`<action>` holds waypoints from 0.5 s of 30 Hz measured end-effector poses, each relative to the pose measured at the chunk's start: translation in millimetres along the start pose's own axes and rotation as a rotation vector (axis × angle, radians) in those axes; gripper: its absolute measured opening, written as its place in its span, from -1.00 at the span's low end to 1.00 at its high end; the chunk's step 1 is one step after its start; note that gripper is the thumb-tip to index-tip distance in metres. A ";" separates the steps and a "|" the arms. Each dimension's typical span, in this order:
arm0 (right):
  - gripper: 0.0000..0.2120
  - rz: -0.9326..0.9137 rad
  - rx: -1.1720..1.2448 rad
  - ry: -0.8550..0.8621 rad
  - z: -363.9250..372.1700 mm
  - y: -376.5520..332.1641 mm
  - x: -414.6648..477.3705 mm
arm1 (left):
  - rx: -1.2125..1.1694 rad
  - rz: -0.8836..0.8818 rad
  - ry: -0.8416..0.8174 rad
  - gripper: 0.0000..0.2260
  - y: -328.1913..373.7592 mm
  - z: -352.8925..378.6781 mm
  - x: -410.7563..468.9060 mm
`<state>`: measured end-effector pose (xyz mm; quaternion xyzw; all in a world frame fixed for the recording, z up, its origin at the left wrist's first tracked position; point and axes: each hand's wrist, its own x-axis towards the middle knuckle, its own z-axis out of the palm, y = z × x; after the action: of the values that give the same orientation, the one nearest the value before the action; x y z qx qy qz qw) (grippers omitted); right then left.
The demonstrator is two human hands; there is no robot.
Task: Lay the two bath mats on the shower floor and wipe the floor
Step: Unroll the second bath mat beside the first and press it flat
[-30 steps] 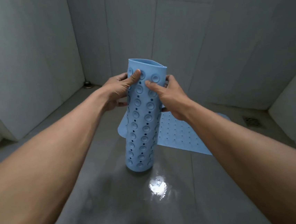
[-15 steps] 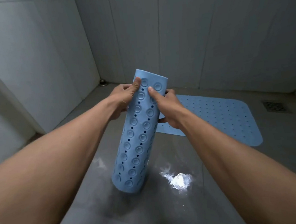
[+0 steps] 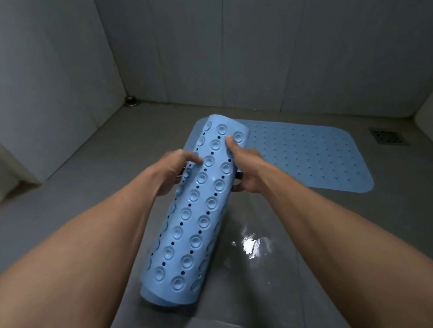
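1. Left hand (image 3: 174, 172) and right hand (image 3: 246, 170): I have both clamped on the upper part of the rolled bath mat (image 3: 196, 213), one on each side, thumbs pressed on the suction-cup face. The fingers behind the roll are hidden from me.
2. The roll is tilted, top end leaning away toward the back wall (image 3: 225, 44); the bottom end looks to be resting on the shower floor (image 3: 81, 203) near me, though actual contact is hard to confirm.
3. The flat bath mat (image 3: 315, 159) lies spread on the floor beyond the roll, between it and the floor drain (image 3: 388, 136). First mat judged done; second not yet unrolled; wiping not begun.
4. Risk: a wet patch (image 3: 250, 248) glints just right of the roll's base. If the bottom end skids on it, the roll could slide out of line as I uncurl it.
5. Risk: the cups face outward. If I unroll the wrong way, they would end up facing up and the mat would not grip.
6. Risk: unrolling toward the flat mat could overlap its near edge; the curl may also spring back once released.
7. Risk: laying over standing water traps it under the mat before wiping.
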<state>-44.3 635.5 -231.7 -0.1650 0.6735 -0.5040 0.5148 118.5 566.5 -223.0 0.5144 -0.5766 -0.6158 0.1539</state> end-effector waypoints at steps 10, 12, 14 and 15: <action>-0.24 -0.017 -0.239 0.109 26.6 52.9 38.0 | 0.111 -0.099 -0.056 -0.84 -46.1 17.0 37.7; -0.22 -0.037 -0.276 0.064 26.2 61.7 36.2 | 0.102 -0.125 -0.051 -0.80 -54.8 14.8 44.8; -0.22 -0.073 -0.340 0.033 21.7 68.7 38.0 | 0.069 -0.140 -0.023 -0.73 -64.2 11.9 52.6; -0.23 -0.091 -0.378 0.028 18.4 71.0 39.6 | 0.050 -0.147 -0.017 -0.69 -67.7 10.5 55.7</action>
<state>-23.9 627.8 -312.2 -0.2820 0.7552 -0.3935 0.4419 113.7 548.2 -309.3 0.5538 -0.5539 -0.6150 0.0905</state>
